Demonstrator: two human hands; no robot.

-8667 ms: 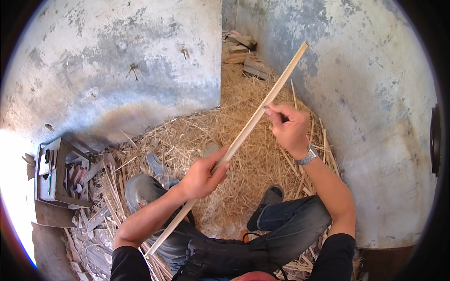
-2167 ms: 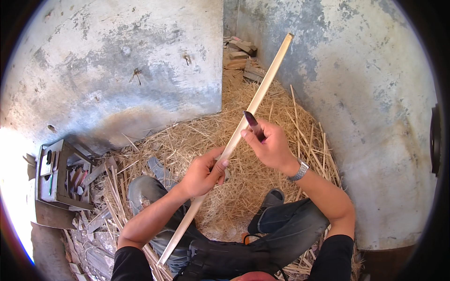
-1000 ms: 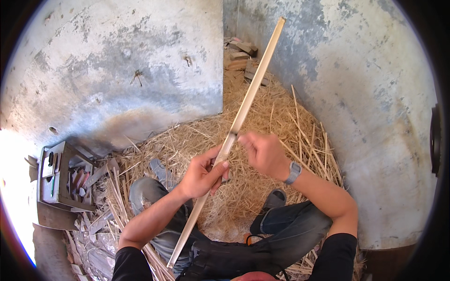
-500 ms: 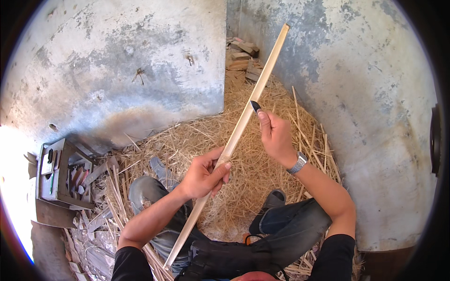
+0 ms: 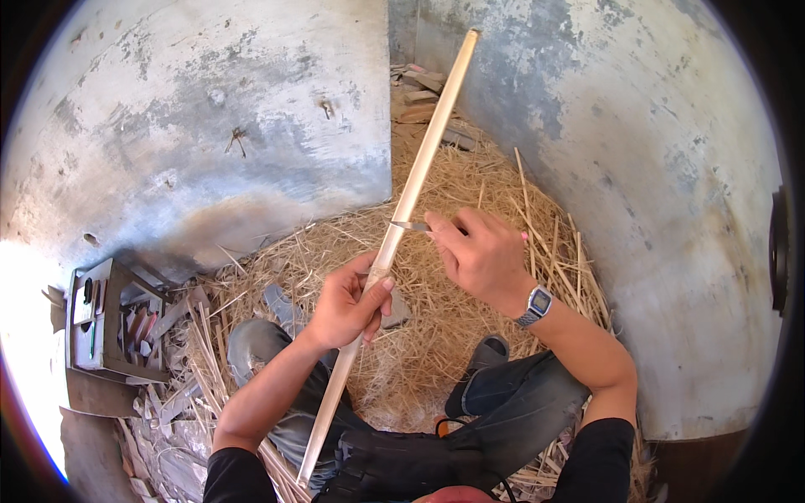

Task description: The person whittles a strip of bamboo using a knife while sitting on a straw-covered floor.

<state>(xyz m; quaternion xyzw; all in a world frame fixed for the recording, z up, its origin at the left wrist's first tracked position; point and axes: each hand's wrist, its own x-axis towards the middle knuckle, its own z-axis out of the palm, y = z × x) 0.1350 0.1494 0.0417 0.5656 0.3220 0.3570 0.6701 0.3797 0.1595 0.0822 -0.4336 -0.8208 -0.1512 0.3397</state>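
A long pale strip, bamboo or wood by its look (image 5: 426, 163), slants from beside my left leg up toward the far wall. My left hand (image 5: 348, 306) is closed round it a little below its middle, thumb on top. Just above that grip, a knife with a short thin blade (image 5: 409, 225) lies across the strip, its edge touching or very close to it. My right hand (image 5: 486, 256) is closed on the knife's handle, which the fingers mostly hide. A digital watch (image 5: 537, 303) sits on my right wrist.
Pale shavings (image 5: 444, 310) cover the floor between my legs. At the left stands a small wooden box (image 5: 105, 335) holding tools and scraps. Long thin strips (image 5: 210, 360) lie beside my left leg. Wood blocks (image 5: 422, 81) are piled in the far corner between stained walls (image 5: 251, 84).
My right hand has drawn the knife down along the strip toward my left hand and turned, so the blade now lies flatter across it. The strip's far end has swung slightly left.
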